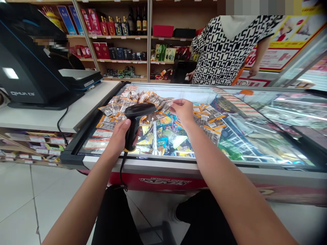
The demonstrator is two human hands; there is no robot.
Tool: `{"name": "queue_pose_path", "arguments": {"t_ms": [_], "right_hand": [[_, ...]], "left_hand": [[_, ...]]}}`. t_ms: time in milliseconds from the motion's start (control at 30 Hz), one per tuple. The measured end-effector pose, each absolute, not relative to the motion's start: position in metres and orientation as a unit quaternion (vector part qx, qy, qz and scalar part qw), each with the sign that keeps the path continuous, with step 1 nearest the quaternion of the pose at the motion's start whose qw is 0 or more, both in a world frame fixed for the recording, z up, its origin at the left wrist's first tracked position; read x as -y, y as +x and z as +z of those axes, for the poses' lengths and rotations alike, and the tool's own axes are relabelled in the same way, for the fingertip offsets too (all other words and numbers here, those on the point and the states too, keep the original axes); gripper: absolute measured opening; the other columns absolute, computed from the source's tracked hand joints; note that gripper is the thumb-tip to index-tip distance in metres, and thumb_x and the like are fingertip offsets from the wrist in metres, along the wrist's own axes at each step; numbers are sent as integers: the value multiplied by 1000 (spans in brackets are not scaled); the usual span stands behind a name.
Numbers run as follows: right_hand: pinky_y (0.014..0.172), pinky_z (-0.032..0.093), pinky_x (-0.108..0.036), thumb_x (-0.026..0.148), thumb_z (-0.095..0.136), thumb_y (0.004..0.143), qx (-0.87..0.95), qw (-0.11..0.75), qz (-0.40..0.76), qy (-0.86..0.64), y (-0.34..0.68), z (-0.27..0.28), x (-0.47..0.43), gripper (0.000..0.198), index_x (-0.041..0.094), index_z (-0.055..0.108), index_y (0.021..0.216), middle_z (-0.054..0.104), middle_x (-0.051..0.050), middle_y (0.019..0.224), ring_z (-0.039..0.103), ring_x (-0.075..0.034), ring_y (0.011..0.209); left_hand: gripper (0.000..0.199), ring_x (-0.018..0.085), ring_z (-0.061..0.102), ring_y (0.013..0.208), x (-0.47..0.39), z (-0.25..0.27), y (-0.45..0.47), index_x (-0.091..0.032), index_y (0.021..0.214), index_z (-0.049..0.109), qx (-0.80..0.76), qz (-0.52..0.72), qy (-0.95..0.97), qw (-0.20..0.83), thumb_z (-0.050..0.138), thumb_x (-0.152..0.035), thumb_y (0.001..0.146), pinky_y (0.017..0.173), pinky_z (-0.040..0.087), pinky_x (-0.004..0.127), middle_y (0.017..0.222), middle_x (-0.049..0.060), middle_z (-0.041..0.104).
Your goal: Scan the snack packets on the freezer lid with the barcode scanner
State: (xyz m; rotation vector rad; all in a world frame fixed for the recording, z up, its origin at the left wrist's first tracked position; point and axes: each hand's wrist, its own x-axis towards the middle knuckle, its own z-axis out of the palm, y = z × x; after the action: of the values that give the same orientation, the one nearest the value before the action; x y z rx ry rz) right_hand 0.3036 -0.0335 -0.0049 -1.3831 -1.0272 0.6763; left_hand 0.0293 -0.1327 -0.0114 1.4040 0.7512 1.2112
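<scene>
My left hand [122, 135] is wrapped round the handle of a black barcode scanner [140, 109], its head pointing away to the right over the glass. A cable hangs from the bottom of its grip. On the freezer's glass top lies a heap of small snack packets [120, 105] with orange edges and barcodes. My right hand [183, 110] pinches the edge of a snack packet [166, 104] at the right side of this heap. To the right of that hand, a second group of the same packets [208, 117] lies spread on the glass.
The chest freezer [178, 165] holds colourful bags under its glass. At left, a white counter [84, 114] carries a dark checkout machine [35, 68]. Across the freezer stands a person in a patterned shirt [227, 51]. Behind are shelves [122, 37] of bottles and boxes.
</scene>
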Motion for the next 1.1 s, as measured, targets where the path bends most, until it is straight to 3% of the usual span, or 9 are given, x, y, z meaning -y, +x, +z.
{"name": "queue_pose_path", "arguments": {"t_ms": [200, 500, 633, 733, 900, 1000, 1100], "right_hand": [[69, 66, -35, 20, 62, 82, 457, 657, 137, -584, 316, 6, 38, 18, 22, 62, 100, 65, -10, 114, 70, -24, 99], [73, 62, -30, 25, 63, 90, 519, 631, 148, -558, 298, 9, 45, 15, 23, 63, 105, 66, -8, 114, 69, -19, 92], [70, 61, -29, 23, 62, 89, 524, 629, 165, -550, 291, 11, 48, 12, 23, 63, 102, 68, -7, 111, 68, -18, 85], [77, 60, -32, 19, 59, 90, 530, 614, 121, -572, 301, 15, 48, 14, 22, 64, 102, 68, -8, 109, 68, -19, 86], [105, 50, -47, 7, 55, 87, 536, 504, -52, -675, 346, 17, 49, 28, 18, 68, 109, 66, -13, 113, 65, -27, 108], [109, 41, -62, 13, 64, 87, 498, 405, -101, -760, 359, 12, 52, 24, 16, 68, 110, 61, -22, 128, 56, -38, 126], [108, 37, -67, 21, 70, 90, 504, 392, -146, -756, 344, 11, 57, 24, 16, 67, 113, 52, -27, 145, 43, -45, 140]], "left_hand": [[55, 12, 49, 40, 133, -13, 29, -19, 79, 62, -309, 483, 599, 559, 58, -72, 93, 40, 35, 26, 60, 2, 62], [55, 13, 46, 38, 138, -8, 27, -19, 78, 64, -317, 441, 640, 543, 50, -68, 100, 43, 36, 27, 48, 1, 55], [55, 14, 48, 39, 137, -8, 28, -19, 79, 64, -318, 441, 642, 542, 51, -68, 99, 43, 37, 27, 48, 1, 55], [55, 13, 48, 40, 137, -9, 28, -19, 80, 63, -318, 453, 622, 554, 54, -70, 97, 42, 35, 27, 54, 1, 58], [54, 11, 48, 41, 135, -10, 29, -19, 79, 60, -321, 495, 588, 553, 56, -69, 96, 41, 34, 25, 61, 2, 62], [53, 10, 49, 41, 133, -11, 29, -19, 78, 59, -317, 511, 581, 549, 55, -67, 98, 42, 35, 25, 63, 1, 63], [51, 9, 50, 40, 133, -11, 29, -18, 79, 59, -310, 514, 581, 550, 56, -66, 98, 41, 35, 25, 69, 3, 67]]}}
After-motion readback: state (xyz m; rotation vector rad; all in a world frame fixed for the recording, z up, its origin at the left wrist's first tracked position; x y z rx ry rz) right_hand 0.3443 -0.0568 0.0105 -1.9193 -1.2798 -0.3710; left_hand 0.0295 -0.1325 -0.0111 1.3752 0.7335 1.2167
